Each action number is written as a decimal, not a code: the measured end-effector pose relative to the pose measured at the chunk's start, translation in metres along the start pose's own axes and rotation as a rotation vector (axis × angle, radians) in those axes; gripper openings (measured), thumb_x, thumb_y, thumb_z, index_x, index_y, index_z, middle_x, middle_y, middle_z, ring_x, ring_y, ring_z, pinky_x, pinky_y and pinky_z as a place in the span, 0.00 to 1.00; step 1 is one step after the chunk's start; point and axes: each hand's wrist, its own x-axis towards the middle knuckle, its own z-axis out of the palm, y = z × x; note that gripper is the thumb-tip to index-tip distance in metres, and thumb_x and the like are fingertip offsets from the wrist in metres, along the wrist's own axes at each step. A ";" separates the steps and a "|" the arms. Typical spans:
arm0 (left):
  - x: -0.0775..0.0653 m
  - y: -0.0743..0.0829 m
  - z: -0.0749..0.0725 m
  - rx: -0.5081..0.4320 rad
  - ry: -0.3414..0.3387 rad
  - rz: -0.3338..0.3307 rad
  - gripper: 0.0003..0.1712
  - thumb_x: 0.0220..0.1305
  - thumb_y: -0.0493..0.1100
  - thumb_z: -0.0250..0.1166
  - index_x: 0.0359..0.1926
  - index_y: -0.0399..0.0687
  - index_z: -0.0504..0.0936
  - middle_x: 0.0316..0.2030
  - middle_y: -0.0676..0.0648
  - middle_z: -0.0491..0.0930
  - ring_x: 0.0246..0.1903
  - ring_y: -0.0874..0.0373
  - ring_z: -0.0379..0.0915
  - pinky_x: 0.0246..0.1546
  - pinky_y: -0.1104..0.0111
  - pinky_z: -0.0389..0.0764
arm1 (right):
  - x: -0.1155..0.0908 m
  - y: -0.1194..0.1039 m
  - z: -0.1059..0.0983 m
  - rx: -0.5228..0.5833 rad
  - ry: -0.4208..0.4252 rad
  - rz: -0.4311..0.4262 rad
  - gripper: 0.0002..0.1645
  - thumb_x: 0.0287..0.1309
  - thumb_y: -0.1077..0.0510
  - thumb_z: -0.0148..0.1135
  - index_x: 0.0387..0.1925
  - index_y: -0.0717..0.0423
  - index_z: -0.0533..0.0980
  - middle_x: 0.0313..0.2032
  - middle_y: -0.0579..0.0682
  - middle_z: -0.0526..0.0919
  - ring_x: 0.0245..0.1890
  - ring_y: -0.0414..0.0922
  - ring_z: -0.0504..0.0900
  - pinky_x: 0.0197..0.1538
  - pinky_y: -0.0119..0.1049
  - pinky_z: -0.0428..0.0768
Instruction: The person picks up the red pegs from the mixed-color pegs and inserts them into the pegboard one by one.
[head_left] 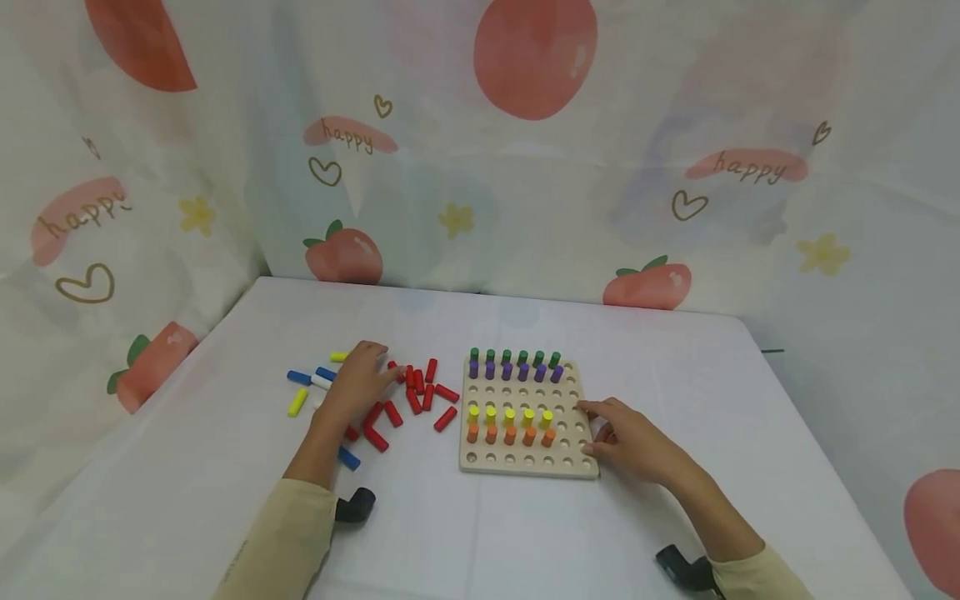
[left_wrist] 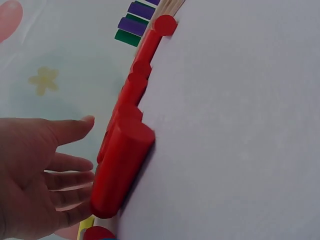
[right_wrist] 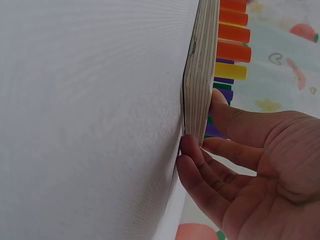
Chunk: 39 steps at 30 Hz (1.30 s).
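A light wooden pegboard (head_left: 525, 467) lies on the table. Green pegs (head_left: 507, 356) and purple pegs (head_left: 522, 372) stand in its far rows, with yellow pegs (head_left: 509, 417) and orange pegs (head_left: 510, 436) in nearer rows. My right hand (head_left: 633, 442) holds the board's right edge. In the right wrist view, its thumb rests on the top near the corner and curled fingers sit against the side. Over the loose red pegs (head_left: 446, 418) hovers my left hand (head_left: 360, 383), fingers loosely spread and holding nothing. A large red peg (left_wrist: 125, 165) appears beside its fingertips in the left wrist view.
Loose blue pegs (head_left: 298, 377), yellow pegs (head_left: 297, 402) and a white peg (head_left: 321, 382) lie left of the red ones, around the left hand. Another blue peg (head_left: 348, 458) lies by the left wrist. A patterned curtain (head_left: 450, 167) hangs behind the white table (head_left: 480, 533).
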 end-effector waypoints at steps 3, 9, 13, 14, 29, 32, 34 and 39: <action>0.001 -0.001 0.002 -0.004 0.009 -0.022 0.35 0.70 0.47 0.70 0.72 0.37 0.71 0.69 0.34 0.66 0.72 0.39 0.60 0.61 0.48 0.75 | 0.000 0.000 0.001 0.001 -0.001 0.001 0.38 0.61 0.60 0.75 0.69 0.65 0.71 0.44 0.51 0.76 0.35 0.43 0.76 0.35 0.32 0.78; -0.001 -0.003 0.000 -0.052 0.022 -0.027 0.34 0.68 0.47 0.72 0.70 0.37 0.73 0.69 0.35 0.65 0.71 0.39 0.60 0.62 0.48 0.75 | -0.001 -0.001 0.000 -0.012 -0.001 0.008 0.38 0.61 0.59 0.75 0.70 0.65 0.71 0.44 0.51 0.76 0.35 0.42 0.75 0.35 0.32 0.78; 0.003 -0.007 -0.001 -0.077 0.027 -0.017 0.31 0.68 0.47 0.72 0.67 0.37 0.77 0.68 0.36 0.66 0.71 0.39 0.61 0.63 0.48 0.74 | 0.000 -0.001 0.000 -0.007 -0.002 0.013 0.39 0.61 0.59 0.75 0.70 0.65 0.70 0.43 0.50 0.76 0.35 0.43 0.75 0.35 0.32 0.78; 0.004 -0.008 0.000 -0.080 0.025 -0.018 0.30 0.68 0.47 0.72 0.66 0.38 0.78 0.68 0.36 0.67 0.71 0.39 0.60 0.63 0.48 0.74 | 0.000 -0.001 0.000 -0.006 -0.004 0.014 0.39 0.61 0.59 0.75 0.70 0.65 0.70 0.43 0.50 0.76 0.35 0.43 0.75 0.35 0.32 0.78; 0.010 -0.019 0.001 -0.130 0.024 -0.026 0.25 0.67 0.47 0.72 0.62 0.43 0.83 0.70 0.39 0.68 0.73 0.40 0.56 0.64 0.45 0.71 | 0.001 -0.001 -0.001 -0.012 -0.012 -0.001 0.39 0.62 0.59 0.74 0.70 0.65 0.70 0.44 0.50 0.76 0.35 0.42 0.76 0.35 0.33 0.78; 0.009 -0.020 0.001 -0.129 0.027 -0.008 0.24 0.67 0.46 0.73 0.62 0.47 0.83 0.68 0.40 0.70 0.71 0.40 0.61 0.62 0.45 0.74 | 0.002 -0.001 -0.001 -0.006 -0.007 -0.002 0.38 0.62 0.59 0.74 0.70 0.65 0.70 0.44 0.51 0.76 0.35 0.42 0.75 0.35 0.32 0.77; 0.008 -0.021 0.001 -0.128 0.026 0.012 0.24 0.66 0.45 0.74 0.62 0.49 0.83 0.66 0.40 0.73 0.68 0.41 0.65 0.60 0.46 0.77 | 0.002 -0.001 -0.001 -0.002 -0.007 -0.005 0.38 0.62 0.59 0.74 0.70 0.66 0.70 0.44 0.51 0.76 0.34 0.42 0.75 0.34 0.32 0.77; 0.008 -0.022 0.001 -0.134 0.014 0.088 0.25 0.64 0.43 0.76 0.61 0.50 0.82 0.58 0.43 0.80 0.62 0.44 0.72 0.59 0.49 0.78 | 0.001 -0.001 -0.001 -0.001 -0.007 -0.016 0.38 0.61 0.59 0.75 0.69 0.67 0.70 0.45 0.52 0.77 0.34 0.42 0.76 0.34 0.32 0.78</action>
